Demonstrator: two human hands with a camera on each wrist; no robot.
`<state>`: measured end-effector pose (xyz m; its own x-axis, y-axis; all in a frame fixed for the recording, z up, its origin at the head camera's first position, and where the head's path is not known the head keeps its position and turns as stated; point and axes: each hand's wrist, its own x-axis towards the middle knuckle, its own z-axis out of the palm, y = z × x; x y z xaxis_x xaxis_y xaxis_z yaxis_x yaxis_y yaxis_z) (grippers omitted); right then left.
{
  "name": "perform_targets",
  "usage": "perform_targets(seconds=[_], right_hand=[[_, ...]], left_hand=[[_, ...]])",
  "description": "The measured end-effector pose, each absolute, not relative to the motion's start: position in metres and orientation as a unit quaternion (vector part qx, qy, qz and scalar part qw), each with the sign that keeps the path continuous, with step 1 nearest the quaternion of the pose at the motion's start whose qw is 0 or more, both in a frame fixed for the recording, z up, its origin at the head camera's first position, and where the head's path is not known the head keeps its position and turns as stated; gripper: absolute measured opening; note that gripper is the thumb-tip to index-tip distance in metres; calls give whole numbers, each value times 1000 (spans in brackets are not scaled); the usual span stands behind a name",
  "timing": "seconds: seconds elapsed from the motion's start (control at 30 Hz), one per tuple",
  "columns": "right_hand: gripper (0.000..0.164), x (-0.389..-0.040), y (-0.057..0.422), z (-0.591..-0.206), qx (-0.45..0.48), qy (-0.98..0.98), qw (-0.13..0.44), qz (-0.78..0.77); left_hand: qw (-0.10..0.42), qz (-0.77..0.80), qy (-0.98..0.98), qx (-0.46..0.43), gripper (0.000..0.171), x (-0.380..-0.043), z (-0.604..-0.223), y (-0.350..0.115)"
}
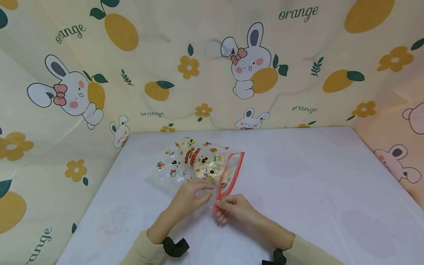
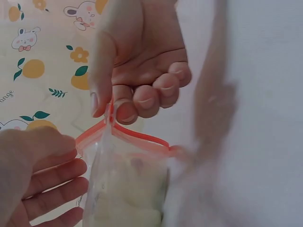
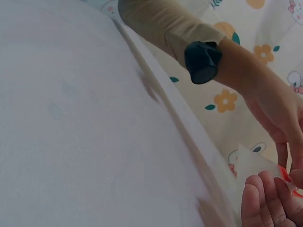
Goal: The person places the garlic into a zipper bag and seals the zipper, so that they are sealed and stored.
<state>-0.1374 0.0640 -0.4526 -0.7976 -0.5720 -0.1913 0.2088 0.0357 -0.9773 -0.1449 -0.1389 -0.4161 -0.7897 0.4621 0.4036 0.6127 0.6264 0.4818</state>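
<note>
A clear plastic zip bag (image 1: 175, 165) printed with small cartoon figures and red lettering lies on the table. Something cream-coloured (image 2: 132, 189) is inside; its kind is unclear through the plastic. The bag's red zip edge (image 1: 236, 173) stands spread apart in a narrow loop. My right hand (image 1: 236, 208) pinches the near corner of that edge between thumb and forefinger, with the other fingers curled loosely. Beside the zip is my left hand (image 1: 192, 193), thumb and fingers apart, holding nothing that I can see. In the left wrist view its fingers (image 2: 57, 189) reach alongside the bag.
The white tabletop (image 1: 298, 176) stretches around the bag and both hands. Behind it and at the sides hangs a cream cloth (image 1: 205, 88) with rabbits and oranges. A black wrist device (image 1: 175, 247) sits on the left forearm, another (image 1: 279, 257) on the right.
</note>
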Motion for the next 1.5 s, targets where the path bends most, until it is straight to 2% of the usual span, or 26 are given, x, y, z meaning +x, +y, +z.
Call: perform_targets(seconds=[0.57,0.73,1.03,1.33,1.5], right_hand=[[41,-145,85,-448,-114,681,266,-673],[41,-150,95,-446,-110,673,264,-682],[30,-158,109,-442,-97,700,248,-663],[25,-162,112,-436,-74,706,246,-660],[27,-163,112,-433,-76,710,251,-653]], left_hand=[[220,-255,-852,-401,27,-140,-429,-127],[236,-242,-848,-408,28,-140,-432,-118],[261,-179,-855,-411,29,-143,-430,-101],[305,-138,-849,-408,29,-147,-428,-87],[316,-136,-847,-405,26,-149,-432,-84]])
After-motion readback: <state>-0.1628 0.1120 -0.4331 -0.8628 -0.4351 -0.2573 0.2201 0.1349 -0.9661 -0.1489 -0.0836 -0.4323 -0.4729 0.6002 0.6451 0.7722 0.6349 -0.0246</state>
